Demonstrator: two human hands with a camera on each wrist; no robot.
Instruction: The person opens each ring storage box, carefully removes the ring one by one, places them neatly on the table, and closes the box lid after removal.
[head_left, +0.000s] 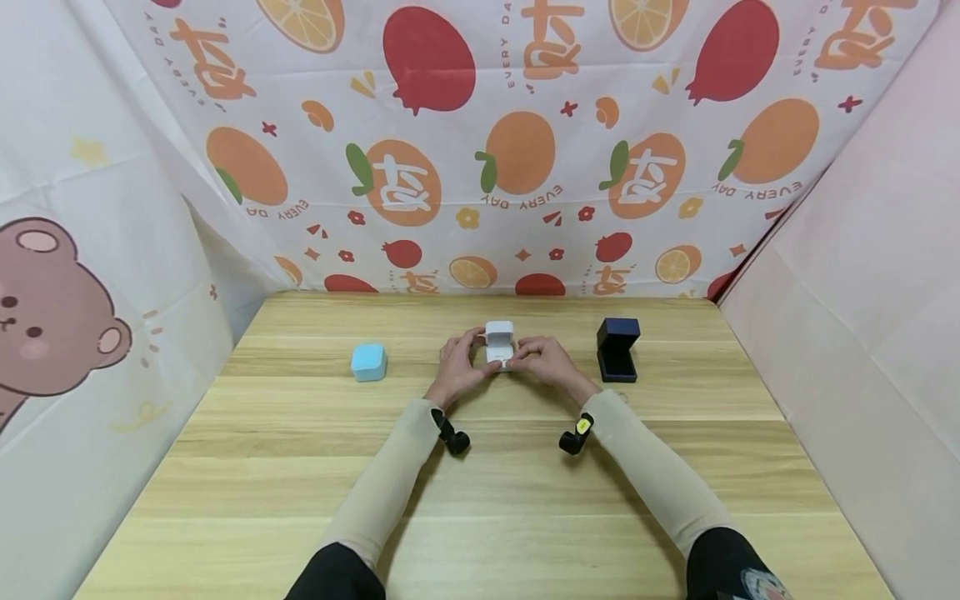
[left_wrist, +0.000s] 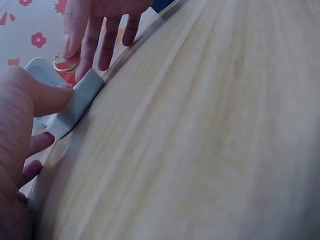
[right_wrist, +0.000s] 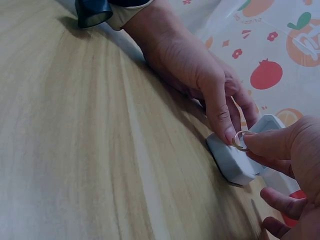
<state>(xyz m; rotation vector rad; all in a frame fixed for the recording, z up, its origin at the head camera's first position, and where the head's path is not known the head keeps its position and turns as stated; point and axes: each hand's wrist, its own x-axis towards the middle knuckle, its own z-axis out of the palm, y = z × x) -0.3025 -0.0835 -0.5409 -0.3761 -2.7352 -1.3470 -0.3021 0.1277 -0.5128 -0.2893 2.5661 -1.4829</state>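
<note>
A small white ring box [head_left: 499,340] stands with its lid raised near the back middle of the table. My left hand [head_left: 457,368] steadies it from the left, the thumb [left_wrist: 54,100] on its front edge and the other fingers around its side. From the right, my right hand [head_left: 552,363] pinches a gold-coloured ring [right_wrist: 235,141] between thumb and index finger, right over the front part of the box. In the right wrist view the left thumb tip lies close beside the ring. The other fingers of the right hand are spread loosely.
To the left sits a light blue box [head_left: 368,362], lid down. A dark blue box [head_left: 618,350] with its lid up stands to the right. Behind the wooden table [head_left: 495,517] hangs a fruit-print cloth [head_left: 465,83], and pale cloth walls flank both sides.
</note>
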